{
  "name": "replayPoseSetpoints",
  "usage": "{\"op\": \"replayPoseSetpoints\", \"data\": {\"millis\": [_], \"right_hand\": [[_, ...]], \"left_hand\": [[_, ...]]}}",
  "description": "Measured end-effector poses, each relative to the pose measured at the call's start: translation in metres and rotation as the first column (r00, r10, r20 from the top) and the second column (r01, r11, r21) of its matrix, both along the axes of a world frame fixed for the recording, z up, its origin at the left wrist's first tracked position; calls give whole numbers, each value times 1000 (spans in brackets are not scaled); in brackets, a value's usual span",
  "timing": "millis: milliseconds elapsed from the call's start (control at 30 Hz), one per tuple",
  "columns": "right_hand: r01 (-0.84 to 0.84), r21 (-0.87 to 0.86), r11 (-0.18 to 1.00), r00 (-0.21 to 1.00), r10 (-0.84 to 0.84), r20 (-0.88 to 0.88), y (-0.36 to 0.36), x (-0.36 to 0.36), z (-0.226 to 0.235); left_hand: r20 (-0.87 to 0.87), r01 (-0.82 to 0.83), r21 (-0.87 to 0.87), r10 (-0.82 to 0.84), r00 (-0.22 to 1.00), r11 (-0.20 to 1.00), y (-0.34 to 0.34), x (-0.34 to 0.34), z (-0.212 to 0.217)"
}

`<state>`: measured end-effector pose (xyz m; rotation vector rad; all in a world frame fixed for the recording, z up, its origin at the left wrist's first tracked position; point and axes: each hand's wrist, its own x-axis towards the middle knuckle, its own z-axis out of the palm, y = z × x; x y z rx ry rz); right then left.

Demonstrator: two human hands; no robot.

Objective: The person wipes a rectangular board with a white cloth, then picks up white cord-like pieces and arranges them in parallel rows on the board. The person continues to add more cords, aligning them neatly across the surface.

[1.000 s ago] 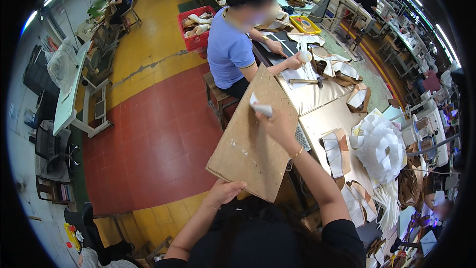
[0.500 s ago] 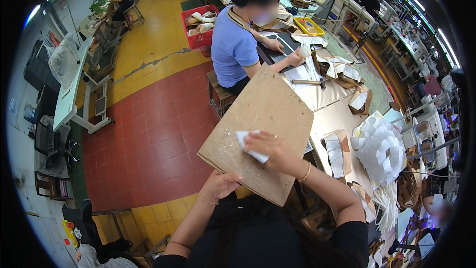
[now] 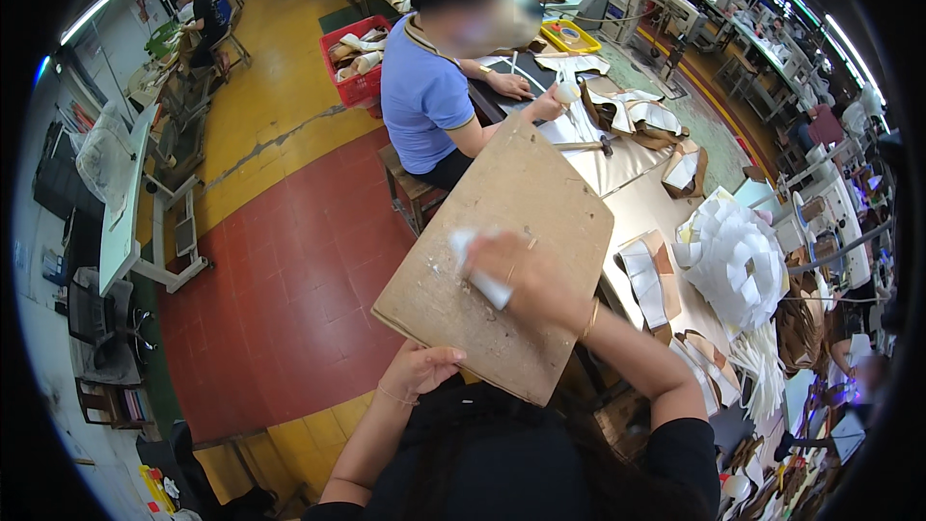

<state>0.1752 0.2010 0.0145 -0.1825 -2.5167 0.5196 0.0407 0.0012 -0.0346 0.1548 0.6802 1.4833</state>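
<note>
A worn tan board (image 3: 529,195), tilted in front of me, carries pale smears and specks. My left hand (image 3: 424,367) grips its lower left edge, thumb on top and fingers hidden underneath. Over the board's middle, my right hand (image 3: 521,275) is blurred by motion, pressing a white piece (image 3: 490,291) that looks like folded cloth or paper against the surface. Most of that piece is covered by my fingers.
A co-worker in a blue shirt (image 3: 427,96) sits beyond the board at a long worktable. On the table lie a hammer (image 3: 584,146), brown and white cut pieces (image 3: 651,275) and a big white bundle (image 3: 735,265). A red basket (image 3: 359,87) stands on the floor.
My right hand has shifted slightly downward on the board with the white piece and is more blurred. The left hand keeps its hold. The whole view has moved a little.
</note>
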Motion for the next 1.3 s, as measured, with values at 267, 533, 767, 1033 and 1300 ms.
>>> {"op": "replayPoseSetpoints", "data": {"millis": [267,533,767,1033,1300], "right_hand": [[603,-505,618,760,-636,129,64,-14,9],[-134,62,989,990,137,-42,-22,17,-5],[606,-130,785,791,-612,-7,127,33,-16],[-4,12,1000,1000,4,1,-45,24,-16],[671,-59,739,741,-669,57,114,50,-13]], "left_hand": [[-43,52,48,-50,998,998,-1,11,4],[33,-43,73,40,999,996,2,-6,-9],[-6,50,37,-50,999,998,2,4,-4],[40,-36,1,36,999,999,4,-11,-10],[59,21,58,-25,998,998,3,-4,6]]}}
